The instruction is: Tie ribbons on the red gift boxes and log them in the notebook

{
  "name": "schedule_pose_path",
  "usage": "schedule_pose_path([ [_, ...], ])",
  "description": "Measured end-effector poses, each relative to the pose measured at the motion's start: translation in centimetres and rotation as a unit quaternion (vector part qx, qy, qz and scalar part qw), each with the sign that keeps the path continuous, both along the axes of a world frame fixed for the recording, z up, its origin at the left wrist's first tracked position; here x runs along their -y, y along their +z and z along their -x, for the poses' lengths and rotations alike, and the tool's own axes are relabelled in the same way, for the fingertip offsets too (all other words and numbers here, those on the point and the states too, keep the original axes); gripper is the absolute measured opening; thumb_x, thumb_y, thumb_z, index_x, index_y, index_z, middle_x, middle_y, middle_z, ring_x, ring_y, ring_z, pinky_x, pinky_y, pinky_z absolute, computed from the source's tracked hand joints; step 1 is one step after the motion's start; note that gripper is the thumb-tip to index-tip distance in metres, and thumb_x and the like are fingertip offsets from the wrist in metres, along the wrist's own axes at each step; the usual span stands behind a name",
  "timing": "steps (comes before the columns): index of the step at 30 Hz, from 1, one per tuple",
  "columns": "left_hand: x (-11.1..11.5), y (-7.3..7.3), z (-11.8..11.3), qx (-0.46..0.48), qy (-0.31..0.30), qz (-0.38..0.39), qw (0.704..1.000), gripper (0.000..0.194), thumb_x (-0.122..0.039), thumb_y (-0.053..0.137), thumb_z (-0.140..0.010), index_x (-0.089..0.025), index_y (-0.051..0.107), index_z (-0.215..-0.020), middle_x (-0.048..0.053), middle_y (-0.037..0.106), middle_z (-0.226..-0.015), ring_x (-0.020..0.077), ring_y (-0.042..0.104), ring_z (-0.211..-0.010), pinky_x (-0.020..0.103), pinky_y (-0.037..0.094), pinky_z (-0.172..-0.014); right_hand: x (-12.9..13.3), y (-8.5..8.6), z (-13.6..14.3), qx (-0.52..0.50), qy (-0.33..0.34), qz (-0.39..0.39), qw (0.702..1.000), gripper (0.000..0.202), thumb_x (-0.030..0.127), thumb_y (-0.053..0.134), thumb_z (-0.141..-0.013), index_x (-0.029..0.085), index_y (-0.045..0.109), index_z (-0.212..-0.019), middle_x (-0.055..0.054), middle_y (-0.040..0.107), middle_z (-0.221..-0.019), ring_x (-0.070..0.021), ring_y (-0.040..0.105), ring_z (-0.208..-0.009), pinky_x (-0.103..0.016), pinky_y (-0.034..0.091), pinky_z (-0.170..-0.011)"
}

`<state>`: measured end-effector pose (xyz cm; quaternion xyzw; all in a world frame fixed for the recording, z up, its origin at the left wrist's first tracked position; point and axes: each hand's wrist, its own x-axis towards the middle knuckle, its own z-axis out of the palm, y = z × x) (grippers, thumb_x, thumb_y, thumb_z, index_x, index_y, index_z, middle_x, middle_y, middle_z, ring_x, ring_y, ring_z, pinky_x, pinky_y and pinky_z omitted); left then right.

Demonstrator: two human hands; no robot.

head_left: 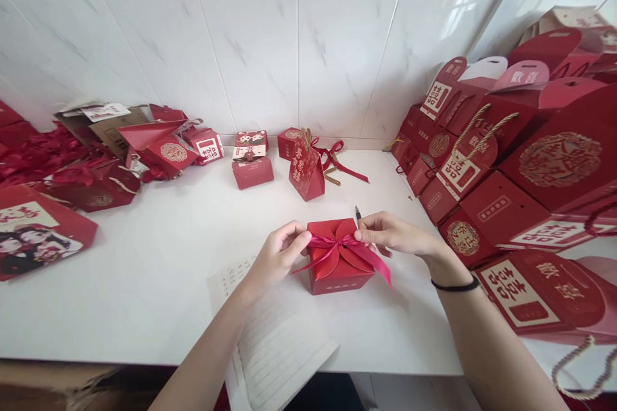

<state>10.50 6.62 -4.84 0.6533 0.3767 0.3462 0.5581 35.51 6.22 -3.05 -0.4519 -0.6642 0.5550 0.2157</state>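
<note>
A red gift box (336, 284) with petal-shaped top flaps stands on the white table in front of me. Across its top runs a pink-red ribbon (354, 245), knotted at the centre, with tails trailing to both sides. At the box's left top edge, my left hand (284, 247) pinches the ribbon between thumb and forefinger. My right hand (393, 234), with a black band at the wrist, is closed on the ribbon at the box's right edge. A pen (357, 212) lies just behind the box, partly hidden by my right hand.
An open lined notebook (279, 347) lies at the table's front edge, partly under my left arm. Stacked red boxes (511, 186) crowd the right side. More boxes (168, 151) sit at the left. Near the wall are a house-shaped box (307, 170) and loose ribbon (347, 167).
</note>
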Motion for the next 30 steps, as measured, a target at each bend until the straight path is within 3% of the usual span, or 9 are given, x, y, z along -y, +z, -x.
schedule_pose_path([
  [6,0.5,-0.2,-0.5,0.045,0.005,0.084,0.995,0.016,-0.027,0.050,-0.077,-0.016,0.047,-0.066,-0.002,0.050,-0.065,0.0110,0.048,-0.063,0.025,0.036,-0.061,-0.1,0.0,-0.1,-0.011,0.006,0.009,1.000,0.046,0.057,0.063,-0.074,0.015,0.050,-0.062,0.004,0.045,-0.054,-0.0059,0.040,-0.045,-0.019,0.035,-0.040],
  [9,1.0,-0.1,-0.8,0.035,0.001,0.078,0.996,0.019,-0.031,0.051,-0.077,-0.016,0.046,-0.065,-0.001,0.050,-0.065,0.0120,0.048,-0.065,0.026,0.037,-0.063,-0.1,0.2,0.0,-0.016,0.003,0.008,1.000,0.047,0.057,0.064,-0.073,0.015,0.047,-0.059,0.005,0.043,-0.051,-0.0056,0.039,-0.044,-0.019,0.034,-0.041],
  [13,1.4,-0.5,-1.4,0.012,0.050,0.042,0.998,0.029,-0.040,0.050,-0.080,-0.018,0.042,-0.064,-0.005,0.041,-0.060,0.0096,0.039,-0.056,0.024,0.030,-0.055,-0.1,0.2,0.1,-0.006,0.000,0.006,1.000,0.049,0.058,0.064,-0.072,0.016,0.045,-0.058,0.005,0.043,-0.051,-0.0058,0.039,-0.044,-0.020,0.034,-0.041],
  [22,0.8,-1.4,-1.5,0.133,0.021,0.088,0.987,0.027,-0.034,0.055,-0.070,-0.018,0.037,-0.058,-0.005,0.035,-0.058,0.0087,0.033,-0.055,0.024,0.027,-0.055,-0.5,-1.0,-0.5,-0.052,0.018,0.012,0.998,0.049,0.057,0.067,-0.069,0.016,0.044,-0.058,0.005,0.043,-0.053,-0.0068,0.041,-0.046,-0.021,0.034,-0.046],
  [27,0.6,-2.0,-1.9,0.104,0.019,0.070,0.992,0.029,-0.039,0.052,-0.068,-0.019,0.035,-0.058,-0.004,0.034,-0.056,0.0092,0.032,-0.053,0.025,0.027,-0.053,-0.8,-2.3,-0.5,-0.077,-0.017,0.010,0.997,0.056,0.063,0.070,-0.060,0.017,0.039,-0.056,0.005,0.039,-0.056,-0.0071,0.036,-0.052,-0.022,0.034,-0.052],
  [30,0.0,-1.7,-1.4,0.058,0.010,0.053,0.997,0.026,-0.041,0.050,-0.069,-0.018,0.040,-0.061,-0.002,0.042,-0.059,0.0107,0.039,-0.055,0.025,0.032,-0.054,-0.9,-2.6,-1.3,-0.069,-0.045,0.004,0.997,0.055,0.065,0.070,-0.057,0.017,0.043,-0.059,0.003,0.041,-0.058,-0.0088,0.039,-0.054,-0.025,0.037,-0.055],
])
